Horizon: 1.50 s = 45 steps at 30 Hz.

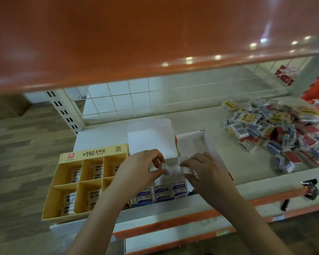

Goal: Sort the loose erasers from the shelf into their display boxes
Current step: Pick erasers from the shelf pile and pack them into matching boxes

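Held eraser, left: small white wrapped eraser (164, 167) pinched between thumb and curled fingers (156, 155) of the left hand (138, 170), above the middle box.
Held eraser, right: white wrapped piece (187, 170) gripped at the fingertips of the right hand (204, 172); fingers curled round it; details blurred.
Middle box: open white display box (162, 195) with raised blank lid, under both hands; rows of white erasers with blue-banded sleeves; print unreadable.
Yellow box: six-compartment display box (72, 183), just left of the middle box; each visible cell holds wrapped erasers; header reads "2B" beside a red logo square and Chinese characters, seen upside down.
Right box: open white box with red trim (208, 142), touching the middle box's right side; interior mostly blank.
Loose erasers: heap (276, 129) on the shelf (238, 162), well apart to the right; red, blue and yellow sleeves, barcodes visible, text too small to read.
Shelf edge: orange strip (173, 225); a black clip (309, 188) at its right end.
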Each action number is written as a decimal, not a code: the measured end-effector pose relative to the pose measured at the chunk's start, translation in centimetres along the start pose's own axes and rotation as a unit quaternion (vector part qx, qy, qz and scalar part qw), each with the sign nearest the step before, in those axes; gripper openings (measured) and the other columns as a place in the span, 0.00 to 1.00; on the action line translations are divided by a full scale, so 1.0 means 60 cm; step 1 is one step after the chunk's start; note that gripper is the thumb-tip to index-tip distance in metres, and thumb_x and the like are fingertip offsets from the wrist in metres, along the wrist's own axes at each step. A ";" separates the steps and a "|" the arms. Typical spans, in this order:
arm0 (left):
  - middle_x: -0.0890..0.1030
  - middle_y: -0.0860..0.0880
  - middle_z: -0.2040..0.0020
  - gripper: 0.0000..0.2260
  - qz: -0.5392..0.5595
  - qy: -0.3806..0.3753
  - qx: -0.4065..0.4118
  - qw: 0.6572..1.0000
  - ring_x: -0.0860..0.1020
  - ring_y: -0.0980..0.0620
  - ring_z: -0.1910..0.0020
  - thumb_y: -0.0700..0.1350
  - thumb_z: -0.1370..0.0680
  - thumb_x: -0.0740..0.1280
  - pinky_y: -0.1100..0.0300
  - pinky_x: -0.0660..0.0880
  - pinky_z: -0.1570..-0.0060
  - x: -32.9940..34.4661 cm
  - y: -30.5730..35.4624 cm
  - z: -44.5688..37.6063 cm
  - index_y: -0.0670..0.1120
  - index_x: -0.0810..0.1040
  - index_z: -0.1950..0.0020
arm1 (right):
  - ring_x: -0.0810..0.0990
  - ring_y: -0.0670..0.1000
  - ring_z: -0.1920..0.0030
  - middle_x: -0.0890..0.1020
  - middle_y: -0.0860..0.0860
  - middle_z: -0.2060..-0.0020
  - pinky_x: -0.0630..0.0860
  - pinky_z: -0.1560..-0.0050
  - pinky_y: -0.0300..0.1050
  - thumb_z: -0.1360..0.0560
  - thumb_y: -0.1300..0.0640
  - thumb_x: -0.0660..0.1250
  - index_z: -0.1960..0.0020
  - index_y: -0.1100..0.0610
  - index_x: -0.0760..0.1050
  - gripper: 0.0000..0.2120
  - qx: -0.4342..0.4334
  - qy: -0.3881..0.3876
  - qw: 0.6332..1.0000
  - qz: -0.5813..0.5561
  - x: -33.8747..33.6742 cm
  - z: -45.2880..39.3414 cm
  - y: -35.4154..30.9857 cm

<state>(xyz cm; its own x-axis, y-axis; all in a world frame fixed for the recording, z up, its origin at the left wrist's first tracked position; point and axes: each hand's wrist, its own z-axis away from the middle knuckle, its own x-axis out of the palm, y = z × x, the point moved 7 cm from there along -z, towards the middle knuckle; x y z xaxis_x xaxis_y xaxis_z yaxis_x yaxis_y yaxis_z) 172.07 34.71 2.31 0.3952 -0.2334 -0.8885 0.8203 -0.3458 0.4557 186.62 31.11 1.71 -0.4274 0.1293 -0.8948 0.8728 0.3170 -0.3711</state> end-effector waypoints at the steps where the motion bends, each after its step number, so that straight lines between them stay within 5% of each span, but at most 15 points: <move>1: 0.74 0.61 0.54 0.11 0.005 -0.004 0.002 1.000 0.69 0.62 0.65 0.54 0.24 0.66 0.72 0.66 0.64 0.003 0.002 -0.002 0.55 0.74 0.44 | 0.77 0.51 0.58 0.81 0.49 0.58 0.75 0.58 0.43 0.36 0.62 0.77 0.52 0.56 0.81 0.13 0.018 0.012 1.000 -0.006 -0.005 0.005 0.008; 10: 0.75 0.64 0.57 0.06 0.044 -0.029 -0.025 0.998 0.71 0.67 0.64 0.50 0.23 0.66 0.74 0.68 0.64 0.043 -0.008 -0.005 0.57 0.74 0.48 | 0.73 0.46 0.45 0.78 0.46 0.47 0.69 0.45 0.38 0.24 0.50 0.65 0.37 0.52 0.71 0.17 0.128 -0.002 0.991 -0.047 0.003 0.029 0.036; 17: 0.79 0.60 0.52 0.07 0.031 -0.035 -0.059 0.997 0.74 0.61 0.57 0.52 0.23 0.65 0.64 0.75 0.56 0.054 -0.011 -0.008 0.54 0.74 0.46 | 0.70 0.43 0.54 0.79 0.47 0.51 0.67 0.52 0.33 0.24 0.49 0.65 0.42 0.55 0.74 0.14 0.132 -0.019 0.989 -0.057 0.015 0.030 0.043; 23: 0.80 0.57 0.48 0.08 -0.012 -0.057 -0.064 0.996 0.74 0.59 0.56 0.51 0.24 0.67 0.62 0.76 0.53 0.069 -0.009 -0.010 0.53 0.77 0.46 | 0.72 0.45 0.55 0.73 0.43 0.57 0.72 0.51 0.38 0.24 0.50 0.65 0.43 0.55 0.75 0.13 0.139 -0.022 0.988 -0.069 0.012 0.032 0.044; 35: 0.79 0.58 0.45 0.11 -0.070 -0.057 -0.046 0.995 0.76 0.57 0.50 0.52 0.20 0.60 0.66 0.70 0.57 0.068 -0.003 -0.010 0.56 0.77 0.41 | 0.74 0.45 0.55 0.74 0.44 0.57 0.73 0.52 0.38 0.24 0.50 0.65 0.43 0.55 0.75 0.13 0.134 -0.031 0.987 -0.080 0.015 0.033 0.042; 41: 0.79 0.57 0.47 0.10 -0.084 0.001 -0.044 0.996 0.76 0.58 0.53 0.51 0.21 0.61 0.62 0.76 0.52 0.040 0.013 -0.018 0.55 0.76 0.42 | 0.72 0.42 0.55 0.74 0.41 0.57 0.66 0.57 0.25 0.25 0.48 0.65 0.40 0.52 0.74 0.15 0.125 -0.030 0.987 -0.097 -0.006 0.027 0.054; 45: 0.81 0.57 0.49 0.10 -0.106 0.090 -0.014 0.990 0.76 0.57 0.54 0.53 0.20 0.60 0.63 0.75 0.54 0.003 0.054 -0.039 0.54 0.77 0.43 | 0.71 0.45 0.50 0.75 0.43 0.51 0.65 0.54 0.29 0.25 0.50 0.66 0.37 0.53 0.72 0.17 0.101 -0.009 0.992 -0.078 -0.048 0.016 0.076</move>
<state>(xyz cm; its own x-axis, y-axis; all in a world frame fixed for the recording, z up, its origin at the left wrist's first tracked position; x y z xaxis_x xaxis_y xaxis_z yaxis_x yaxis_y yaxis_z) 175.79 35.68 3.52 0.2771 0.0084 -0.9608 0.9032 -0.3435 0.2575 192.07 31.31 2.36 -0.5575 0.0765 -0.8266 0.8271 0.1360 -0.5453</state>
